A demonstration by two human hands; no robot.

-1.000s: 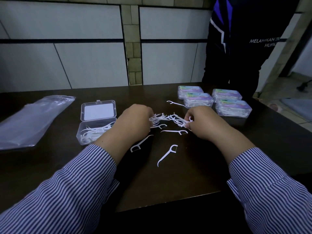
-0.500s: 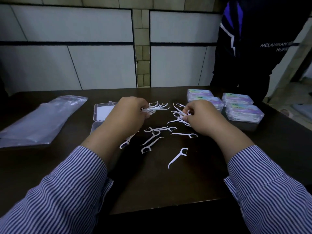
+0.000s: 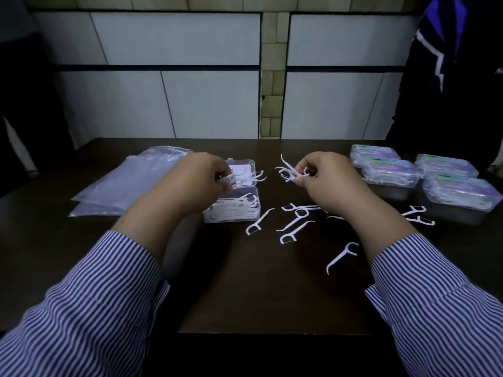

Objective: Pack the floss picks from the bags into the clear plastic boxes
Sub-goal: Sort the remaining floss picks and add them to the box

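An open clear plastic box (image 3: 236,214) sits left of centre on the dark table, partly filled with white floss picks, its lid (image 3: 246,165) folded back. My left hand (image 3: 202,183) hovers over the box and grips a bunch of floss picks (image 3: 236,179). My right hand (image 3: 325,180) is raised to the right of the box and pinches a few more picks (image 3: 290,171). Several loose floss picks (image 3: 295,224) lie scattered on the table between and below my hands.
Flat clear plastic bags (image 3: 130,183) lie at the left. Several closed, filled boxes (image 3: 424,178) with coloured labels stand at the right. A person in a dark jacket (image 3: 460,72) stands behind the table's far right corner. The table's near edge (image 3: 272,331) is close to me.
My left hand has carried its bunch of picks left, from above the loose pile to over the open box. My right hand has lifted its picks off the table. The camera view has shifted.
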